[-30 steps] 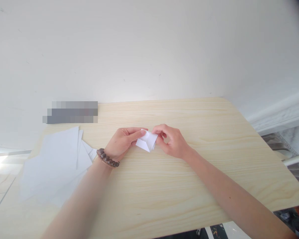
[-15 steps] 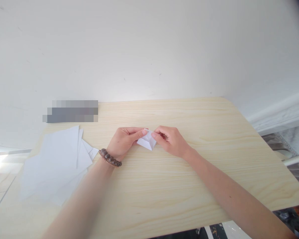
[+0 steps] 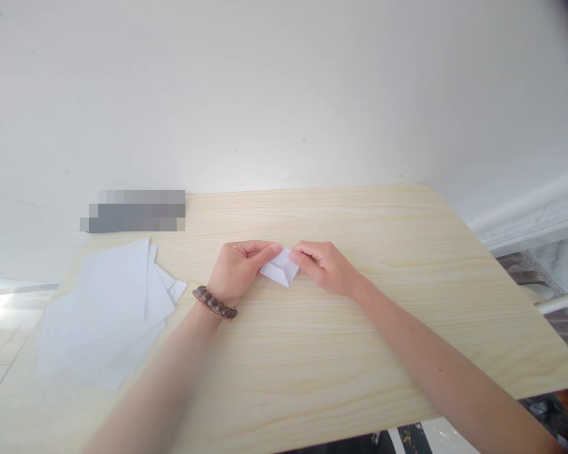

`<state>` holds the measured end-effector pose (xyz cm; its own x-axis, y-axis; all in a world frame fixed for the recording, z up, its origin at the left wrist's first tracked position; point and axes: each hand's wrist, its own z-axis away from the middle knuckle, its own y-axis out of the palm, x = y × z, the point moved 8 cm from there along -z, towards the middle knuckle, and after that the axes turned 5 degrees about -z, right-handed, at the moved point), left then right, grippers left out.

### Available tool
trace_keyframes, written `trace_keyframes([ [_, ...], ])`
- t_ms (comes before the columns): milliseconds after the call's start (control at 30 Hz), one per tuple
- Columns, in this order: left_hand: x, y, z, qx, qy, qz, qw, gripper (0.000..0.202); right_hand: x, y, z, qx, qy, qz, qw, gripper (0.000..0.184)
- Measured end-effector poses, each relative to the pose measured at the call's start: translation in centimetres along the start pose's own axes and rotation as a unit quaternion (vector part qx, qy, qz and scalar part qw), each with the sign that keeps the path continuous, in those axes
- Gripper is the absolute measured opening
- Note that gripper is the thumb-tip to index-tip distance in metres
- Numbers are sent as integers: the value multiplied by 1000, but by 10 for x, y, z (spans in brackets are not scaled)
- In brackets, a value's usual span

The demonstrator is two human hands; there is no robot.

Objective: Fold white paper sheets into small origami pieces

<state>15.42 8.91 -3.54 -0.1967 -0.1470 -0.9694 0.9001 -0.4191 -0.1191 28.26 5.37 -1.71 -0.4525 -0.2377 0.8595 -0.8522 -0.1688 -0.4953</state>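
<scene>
A small piece of folded white paper (image 3: 280,270) is held between my two hands over the middle of the table. My left hand (image 3: 239,268) pinches its upper left side, thumb on top and fingers behind. On the other side, my right hand (image 3: 324,266) grips the upper right corner between thumb and bent forefinger. Creases and a raised flap show on the paper's near face. Its far edge is partly hidden by my fingertips. A bracelet of dark beads (image 3: 215,302) circles my left wrist.
Loose white sheets (image 3: 111,296) lie in an overlapping pile at the left of the light wooden table (image 3: 359,372). Behind them a blurred-out dark object (image 3: 135,213) sits at the back left. A white wall (image 3: 284,94) rises along the table's far edge.
My left hand and wrist have shifted slightly to the right, and my left thumb lies a little nearer the right one. Both hands still hold the folded paper.
</scene>
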Motion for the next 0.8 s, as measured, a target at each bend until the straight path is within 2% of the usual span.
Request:
trace_keyframes([
  [100,-1,1,0,13,2,12,1000,31,-2,-3,0,-18,8,-6,1000,34],
  [200,0,7,1,70,-8,42,997,35,-5,-6,0,-46,22,-5,999,33],
  [300,0,11,2,109,-16,24,994,34,-5,-6,0,-52,19,-2,998,33],
  [633,1,9,2,72,6,-5,997,33,-7,-8,-1,-51,34,-18,998,34],
  [800,-1,9,5,81,-3,-116,990,33,-9,-11,-1,-77,37,-54,995,29],
])
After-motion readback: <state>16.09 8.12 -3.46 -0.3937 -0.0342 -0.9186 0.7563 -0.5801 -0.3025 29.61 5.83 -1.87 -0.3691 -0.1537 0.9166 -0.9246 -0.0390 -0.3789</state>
